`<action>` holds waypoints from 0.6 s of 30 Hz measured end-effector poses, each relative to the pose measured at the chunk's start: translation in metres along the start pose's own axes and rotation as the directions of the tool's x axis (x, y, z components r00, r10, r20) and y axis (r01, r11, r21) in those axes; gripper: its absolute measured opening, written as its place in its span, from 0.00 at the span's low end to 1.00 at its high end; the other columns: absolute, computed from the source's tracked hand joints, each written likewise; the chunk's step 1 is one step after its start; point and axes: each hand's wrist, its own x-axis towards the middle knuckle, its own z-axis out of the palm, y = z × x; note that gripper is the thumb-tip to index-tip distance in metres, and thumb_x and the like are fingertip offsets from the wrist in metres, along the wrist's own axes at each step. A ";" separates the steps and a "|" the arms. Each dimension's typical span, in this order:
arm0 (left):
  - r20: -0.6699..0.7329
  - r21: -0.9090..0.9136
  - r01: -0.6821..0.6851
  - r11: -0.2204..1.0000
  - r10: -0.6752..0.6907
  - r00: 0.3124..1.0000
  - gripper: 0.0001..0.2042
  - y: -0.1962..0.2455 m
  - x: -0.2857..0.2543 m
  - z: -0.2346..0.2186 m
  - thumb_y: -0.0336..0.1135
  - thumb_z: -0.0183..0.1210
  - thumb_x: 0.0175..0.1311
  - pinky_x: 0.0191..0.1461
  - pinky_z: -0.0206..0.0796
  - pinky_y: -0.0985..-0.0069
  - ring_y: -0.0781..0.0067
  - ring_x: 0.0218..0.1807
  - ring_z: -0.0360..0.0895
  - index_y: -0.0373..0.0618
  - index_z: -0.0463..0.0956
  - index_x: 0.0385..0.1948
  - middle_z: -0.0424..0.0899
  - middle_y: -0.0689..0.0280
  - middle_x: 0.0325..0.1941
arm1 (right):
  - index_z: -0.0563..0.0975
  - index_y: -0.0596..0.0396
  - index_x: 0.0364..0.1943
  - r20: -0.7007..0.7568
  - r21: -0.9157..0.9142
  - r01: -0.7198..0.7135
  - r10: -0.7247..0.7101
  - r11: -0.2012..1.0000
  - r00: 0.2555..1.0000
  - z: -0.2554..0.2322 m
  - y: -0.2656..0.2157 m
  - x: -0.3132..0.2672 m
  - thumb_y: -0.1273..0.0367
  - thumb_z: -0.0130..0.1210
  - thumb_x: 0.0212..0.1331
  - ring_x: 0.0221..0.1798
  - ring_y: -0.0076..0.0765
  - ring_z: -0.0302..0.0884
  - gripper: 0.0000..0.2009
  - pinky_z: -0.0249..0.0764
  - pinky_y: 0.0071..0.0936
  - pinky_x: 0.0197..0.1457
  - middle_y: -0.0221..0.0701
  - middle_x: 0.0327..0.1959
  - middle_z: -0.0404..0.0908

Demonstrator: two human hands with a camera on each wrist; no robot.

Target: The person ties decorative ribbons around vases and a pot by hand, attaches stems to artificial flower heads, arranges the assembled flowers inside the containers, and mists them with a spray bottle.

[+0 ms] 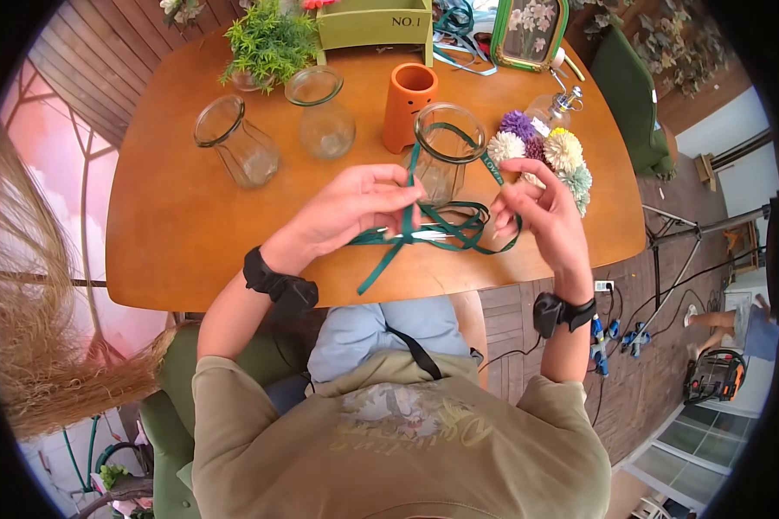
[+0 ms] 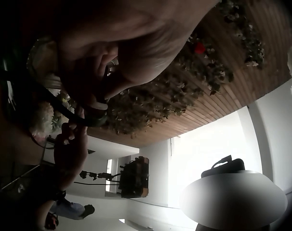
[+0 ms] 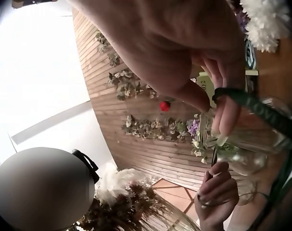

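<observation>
A dark green ribbon (image 1: 493, 169) with pale lettering runs round the far side of a clear glass vase (image 1: 446, 173), just under its thick rim. My left hand (image 1: 355, 206) pinches one side of it at the left of the vase, and a tail hangs toward the table's front edge. On the right, my right hand (image 1: 547, 208) pinches the other side between thumb and fingers. The right wrist view shows the ribbon (image 3: 257, 108) passing between those fingertips. More green ribbon (image 1: 472, 233) lies in loose loops in front of the vase, over something white.
Two more glass vases (image 1: 320, 121) stand to the left, near a green plant (image 1: 268, 43). An orange pot (image 1: 400, 112) is behind the vase. Pompom flowers (image 1: 563, 149) and a glass spray bottle (image 1: 556, 108) sit right. A green planter box (image 1: 374, 30) and picture frame (image 1: 530, 33) are farther back.
</observation>
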 end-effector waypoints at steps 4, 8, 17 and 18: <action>-0.031 -0.073 -0.067 0.995 0.064 0.997 0.09 -0.008 0.006 0.018 0.37 0.61 0.76 0.41 0.72 0.81 0.81 0.39 0.81 0.45 0.76 0.50 0.88 0.58 0.47 | 0.78 0.58 0.52 -0.057 -0.031 0.200 -0.201 0.979 0.978 0.029 0.027 -0.011 0.74 0.56 0.74 0.40 0.27 0.87 0.08 0.84 0.24 0.44 0.37 0.43 0.88; -0.127 -0.064 -0.155 0.986 0.146 0.981 0.08 -0.017 0.011 0.031 0.35 0.62 0.75 0.42 0.71 0.82 0.83 0.39 0.80 0.43 0.79 0.48 0.88 0.61 0.49 | 0.82 0.60 0.49 -0.002 -0.418 0.326 -0.360 0.848 0.933 0.050 0.016 -0.011 0.68 0.65 0.67 0.45 0.33 0.85 0.12 0.80 0.30 0.47 0.36 0.43 0.89; -0.169 0.078 -0.172 0.982 0.183 0.969 0.10 -0.038 0.012 0.027 0.37 0.62 0.75 0.45 0.72 0.78 0.82 0.47 0.79 0.41 0.80 0.47 0.82 0.69 0.45 | 0.85 0.61 0.44 0.020 -0.575 0.257 -0.301 0.777 0.953 0.064 0.023 -0.011 0.66 0.68 0.64 0.40 0.29 0.81 0.12 0.75 0.27 0.40 0.33 0.33 0.86; -0.167 0.078 -0.170 0.982 0.181 0.969 0.10 -0.038 0.012 0.032 0.37 0.62 0.75 0.45 0.72 0.78 0.82 0.47 0.79 0.41 0.80 0.47 0.82 0.69 0.45 | 0.85 0.61 0.43 -0.001 -0.448 0.237 -0.266 0.862 0.964 0.062 0.028 -0.007 0.66 0.66 0.66 0.37 0.25 0.81 0.11 0.74 0.24 0.37 0.32 0.31 0.86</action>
